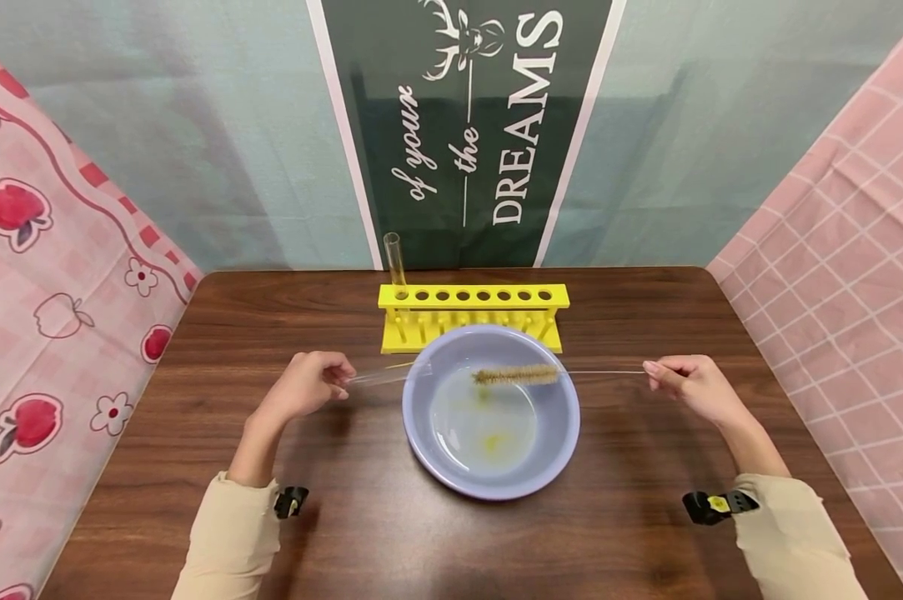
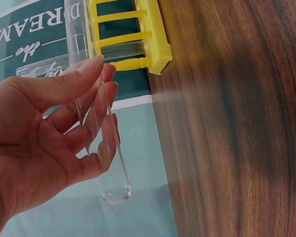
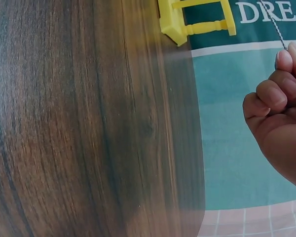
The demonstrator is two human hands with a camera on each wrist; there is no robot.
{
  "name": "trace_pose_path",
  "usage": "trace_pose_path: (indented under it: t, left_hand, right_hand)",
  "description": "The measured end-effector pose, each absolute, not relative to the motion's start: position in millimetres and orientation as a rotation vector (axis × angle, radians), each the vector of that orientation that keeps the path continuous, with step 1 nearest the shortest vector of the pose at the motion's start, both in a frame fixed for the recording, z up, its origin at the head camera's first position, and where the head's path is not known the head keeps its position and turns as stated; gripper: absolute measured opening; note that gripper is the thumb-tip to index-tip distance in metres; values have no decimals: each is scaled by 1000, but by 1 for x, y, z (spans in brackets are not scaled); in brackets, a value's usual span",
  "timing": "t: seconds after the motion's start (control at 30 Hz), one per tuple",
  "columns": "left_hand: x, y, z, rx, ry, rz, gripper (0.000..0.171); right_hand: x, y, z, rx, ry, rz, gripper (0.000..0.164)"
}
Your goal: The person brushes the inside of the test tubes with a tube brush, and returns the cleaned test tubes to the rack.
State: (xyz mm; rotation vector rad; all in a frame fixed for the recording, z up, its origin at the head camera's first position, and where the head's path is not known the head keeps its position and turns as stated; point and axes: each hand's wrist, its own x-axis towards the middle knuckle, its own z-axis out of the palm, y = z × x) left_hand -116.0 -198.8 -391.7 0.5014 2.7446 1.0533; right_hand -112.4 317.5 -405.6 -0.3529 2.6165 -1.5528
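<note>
My left hand (image 1: 312, 385) holds a clear glass test tube (image 2: 116, 190) between thumb and fingers, its rounded end towards the palm side in the left wrist view. The tube's other end reaches over the left rim of a lavender basin (image 1: 418, 442). My right hand (image 1: 693, 385) pinches the thin twisted wire handle (image 3: 274, 22) of a test tube brush. Its tan bristle head (image 1: 517, 375) hangs over the basin, level and pointing left at the tube's mouth, with a gap between them. Cloudy water (image 1: 466, 429) with yellow patches lies in the basin.
Behind the basin stands a yellow test tube rack (image 1: 474, 297) with a second glass tube (image 1: 394, 257) upright in its leftmost hole. All of it rests on a dark wooden table (image 1: 346, 517). Printed cloths (image 1: 271, 142) hang at the back and both sides.
</note>
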Motion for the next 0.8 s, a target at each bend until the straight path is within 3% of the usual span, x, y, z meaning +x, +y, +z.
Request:
trace_pose_path:
  t: [0.8]
  left_hand:
    - [-112, -177, -385, 613, 2802, 1058, 22]
  right_hand:
    - [-115, 289, -402, -442, 2608, -1630, 27]
